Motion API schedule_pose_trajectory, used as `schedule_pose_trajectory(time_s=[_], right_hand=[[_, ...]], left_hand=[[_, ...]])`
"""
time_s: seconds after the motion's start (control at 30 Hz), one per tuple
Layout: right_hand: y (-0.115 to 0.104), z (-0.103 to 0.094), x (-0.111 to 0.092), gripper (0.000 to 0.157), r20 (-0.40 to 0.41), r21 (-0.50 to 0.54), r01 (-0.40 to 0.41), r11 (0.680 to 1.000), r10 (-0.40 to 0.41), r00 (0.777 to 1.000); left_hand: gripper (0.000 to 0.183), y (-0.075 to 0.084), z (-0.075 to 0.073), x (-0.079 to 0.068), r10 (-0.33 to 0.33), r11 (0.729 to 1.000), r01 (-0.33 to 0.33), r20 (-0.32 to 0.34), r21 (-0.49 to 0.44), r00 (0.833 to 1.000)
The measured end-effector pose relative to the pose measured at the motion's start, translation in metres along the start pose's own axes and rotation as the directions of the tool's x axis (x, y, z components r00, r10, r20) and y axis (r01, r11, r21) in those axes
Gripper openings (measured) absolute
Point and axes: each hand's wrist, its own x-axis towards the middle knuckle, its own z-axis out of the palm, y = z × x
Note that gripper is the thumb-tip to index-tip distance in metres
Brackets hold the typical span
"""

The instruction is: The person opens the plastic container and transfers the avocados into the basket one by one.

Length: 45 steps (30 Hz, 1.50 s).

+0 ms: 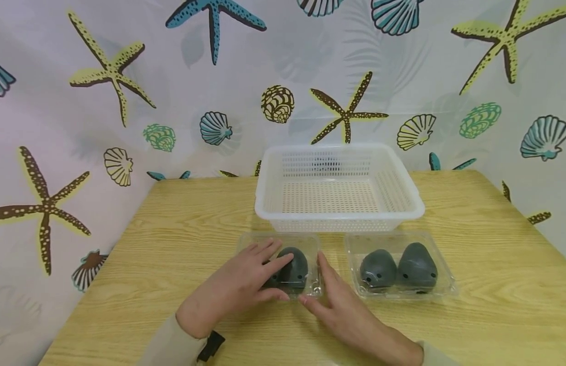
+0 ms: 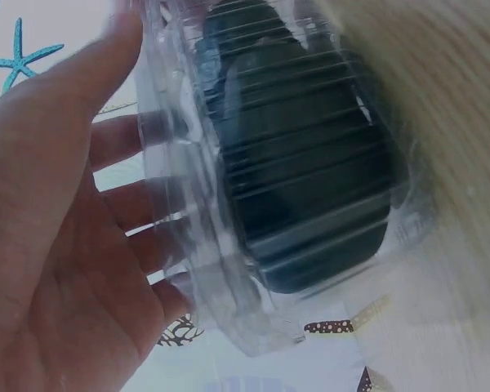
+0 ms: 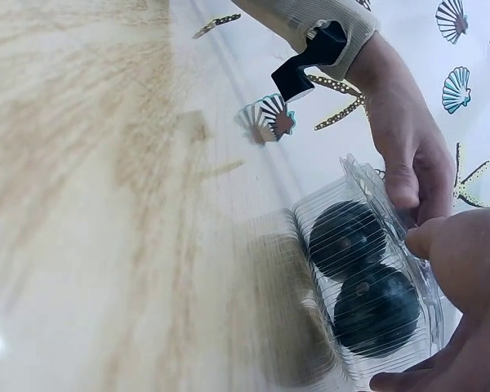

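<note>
Two clear plastic clamshell boxes stand side by side on the table, each holding two dark green, egg-shaped fruits that look like avocados. Across the top of the left box (image 2: 167, 163) lies my left hand (image 1: 246, 277), its fingers spread and the thumb low at the front. My right hand (image 1: 344, 302) touches that box's right side with extended fingers, its thumb near the front corner. One avocado (image 1: 294, 267) shows between the hands; its neighbour is mostly covered by the left fingers. The right box (image 1: 447, 277) holds a smaller avocado (image 1: 378, 268) and a larger, pointed avocado (image 1: 417, 267), untouched.
Behind the boxes stands a white perforated plastic basket (image 1: 339, 216) with nothing in it. The wooden table (image 1: 173, 223) meets a hanging cloth (image 1: 246, 91) printed with starfish and shells at the back and sides. A black strap piece (image 1: 211, 345) hangs at my left wrist.
</note>
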Motion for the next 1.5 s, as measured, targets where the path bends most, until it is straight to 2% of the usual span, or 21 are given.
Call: schedule_pose_trajectory(time_s=[0.13,0.27,0.43,0.6,0.73,0.9,1.0,1.13,1.23,1.4,1.5], right_hand=[[0.0,0.001,-0.001,0.098,-0.005,-0.008,0.0,1.0,0.0,1.0],[0.0,0.002,-0.001,0.098,-0.011,-0.002,0.002,1.0,-0.002,1.0],[0.0,0.004,0.0,0.096,-0.025,0.021,-0.009,1.0,0.009,1.0],[-0.001,0.007,0.0,0.094,-0.046,0.04,-0.008,0.999,0.01,0.999],[0.0,0.008,0.002,0.094,-0.052,0.051,0.005,0.999,-0.002,0.999],[0.001,0.008,0.003,0.093,-0.068,0.054,0.02,0.998,-0.016,0.998],[0.002,0.007,0.002,0.097,-0.067,0.048,0.014,0.999,-0.011,0.998],[0.001,0.005,0.001,0.099,-0.045,0.048,-0.008,0.999,0.011,0.999],[0.0,0.004,0.001,0.096,-0.026,0.032,-0.008,0.999,0.009,1.0],[-0.002,0.005,0.001,0.091,-0.011,-0.01,-0.023,1.0,0.023,1.0],[-0.002,0.005,0.001,0.09,-0.018,-0.029,-0.021,0.999,0.021,1.0]], left_hand=[[0.076,-0.003,-0.003,0.001,0.027,0.999,-0.027,-0.014,-0.033,1.0],[0.066,-0.004,-0.005,0.002,0.067,0.998,-0.067,-0.044,0.0,0.997],[0.057,0.001,-0.006,0.005,0.118,0.983,-0.109,-0.055,0.147,0.991],[0.047,0.007,-0.001,0.007,0.2,0.93,-0.148,-0.125,0.336,0.972],[0.039,0.008,0.002,0.007,0.22,0.907,-0.15,-0.14,0.395,0.965],[0.035,0.006,0.003,0.007,0.246,0.907,-0.173,-0.149,0.385,0.958],[0.033,0.004,0.001,0.008,0.253,0.923,-0.187,-0.162,0.337,0.954],[0.032,0.001,-0.004,0.01,0.237,0.954,-0.186,-0.208,0.237,0.949],[0.032,-0.002,-0.011,0.014,0.217,0.969,-0.176,-0.256,0.172,0.942],[0.03,-0.006,-0.021,0.022,0.196,0.979,-0.168,-0.313,0.115,0.929],[0.031,-0.009,-0.026,0.023,0.177,0.983,-0.148,-0.32,0.111,0.931]])
